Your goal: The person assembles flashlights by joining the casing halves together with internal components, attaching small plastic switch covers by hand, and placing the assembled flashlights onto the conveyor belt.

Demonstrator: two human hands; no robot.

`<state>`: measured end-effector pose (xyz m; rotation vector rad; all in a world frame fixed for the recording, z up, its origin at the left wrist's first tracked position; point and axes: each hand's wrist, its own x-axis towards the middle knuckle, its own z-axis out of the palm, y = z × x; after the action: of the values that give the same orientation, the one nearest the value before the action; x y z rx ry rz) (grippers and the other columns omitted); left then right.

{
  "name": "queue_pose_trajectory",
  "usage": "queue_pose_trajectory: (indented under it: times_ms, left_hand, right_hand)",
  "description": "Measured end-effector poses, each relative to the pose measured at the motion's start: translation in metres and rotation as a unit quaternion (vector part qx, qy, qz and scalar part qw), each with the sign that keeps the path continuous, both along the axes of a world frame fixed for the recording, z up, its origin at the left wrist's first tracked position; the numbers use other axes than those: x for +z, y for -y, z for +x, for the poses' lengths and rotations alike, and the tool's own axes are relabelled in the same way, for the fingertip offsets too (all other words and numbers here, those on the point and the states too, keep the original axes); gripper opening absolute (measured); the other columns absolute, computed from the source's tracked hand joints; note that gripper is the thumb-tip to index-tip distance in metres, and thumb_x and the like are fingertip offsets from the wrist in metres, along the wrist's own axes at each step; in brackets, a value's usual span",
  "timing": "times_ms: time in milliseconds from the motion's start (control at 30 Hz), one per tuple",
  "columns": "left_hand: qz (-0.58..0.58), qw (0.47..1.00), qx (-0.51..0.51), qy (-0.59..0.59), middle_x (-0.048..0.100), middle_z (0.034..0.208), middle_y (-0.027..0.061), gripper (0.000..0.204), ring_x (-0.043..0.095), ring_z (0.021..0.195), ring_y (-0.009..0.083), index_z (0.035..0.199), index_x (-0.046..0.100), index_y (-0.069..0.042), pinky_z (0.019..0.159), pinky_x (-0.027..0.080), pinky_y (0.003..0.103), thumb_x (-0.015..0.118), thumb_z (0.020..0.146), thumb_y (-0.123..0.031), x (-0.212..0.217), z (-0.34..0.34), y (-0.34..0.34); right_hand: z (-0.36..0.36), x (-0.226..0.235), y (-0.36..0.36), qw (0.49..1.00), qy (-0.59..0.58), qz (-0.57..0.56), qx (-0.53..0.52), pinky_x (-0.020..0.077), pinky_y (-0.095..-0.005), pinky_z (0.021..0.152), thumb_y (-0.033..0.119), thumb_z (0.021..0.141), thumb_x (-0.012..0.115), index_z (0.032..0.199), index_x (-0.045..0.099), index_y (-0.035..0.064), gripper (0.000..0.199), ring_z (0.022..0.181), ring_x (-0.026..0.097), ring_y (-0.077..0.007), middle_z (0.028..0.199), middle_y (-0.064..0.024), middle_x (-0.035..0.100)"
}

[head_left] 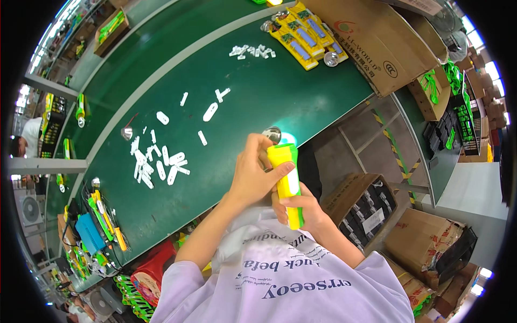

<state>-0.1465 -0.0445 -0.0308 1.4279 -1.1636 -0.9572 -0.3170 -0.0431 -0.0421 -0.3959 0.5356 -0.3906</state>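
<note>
Here, the yellow-green flashlight [288, 183] is held upright at the table's [258, 97] near edge, clasped by the left hand [253, 175] and right hand [301, 207], and could be dropped if either clasp is loosened.

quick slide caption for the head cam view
Both hands, left hand and right hand, grip a yellow-green flashlight over a green workbench.

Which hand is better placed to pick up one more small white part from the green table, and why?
The left hand, probably. It only cups the top of the yellow flashlight and lies nearer the white parts, on the person's left. The right hand grips the flashlight's lower body, supporting it.
</note>
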Motion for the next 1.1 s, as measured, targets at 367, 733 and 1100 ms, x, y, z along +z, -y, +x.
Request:
queue_pose_trajectory:
  times_ms: [367, 733, 1100]
  left_hand:
    - [-0.14, 0.919, 0.06, 0.365, 0.064, 0.076, 0.0097, 0.011, 0.06, 0.065, 0.0187, 0.092, 0.067, -0.001, 0.064, 0.049, 0.033, 0.068, 0.088, -0.011, -0.019, 0.09, 0.144]
    - [-0.119, 0.876, 0.056, 0.464, 0.066, 0.089, 0.0158, 0.019, 0.065, 0.085, 0.035, 0.095, 0.067, -0.002, 0.075, 0.051, 0.043, 0.072, 0.085, -0.018, -0.044, 0.132, 0.23]
    - [0.028, 0.999, 0.018, 0.014, 0.062, 0.076, -0.0034, 0.005, 0.045, 0.062, 0.003, 0.086, 0.069, -0.005, 0.054, 0.033, 0.021, 0.07, 0.086, -0.01, 0.022, 0.033, 0.134]
  right_hand:
    - [-0.012, -0.012, 0.007, 0.966, 0.223, 0.084, -0.096, 0.0382, -0.0296, 0.046, 0.022, 0.084, 0.066, 0.113, 0.044, 0.0091, 0.039, 0.053, 0.043, -0.0151, 0.067, -0.004, 0.045]
    - [-0.031, -0.012, 0.016, 0.935, 0.33, 0.071, -0.106, 0.0407, -0.0303, 0.048, 0.02, 0.082, 0.065, 0.113, 0.041, 0.0071, 0.041, 0.056, 0.045, -0.0153, 0.07, -0.0051, 0.046]
    - [-0.038, -0.006, 0.01, 0.961, 0.24, 0.015, -0.138, 0.0414, -0.0302, 0.047, 0.011, 0.075, 0.07, 0.11, 0.047, 0.0077, 0.042, 0.052, 0.05, -0.0147, 0.068, -0.0048, 0.048]
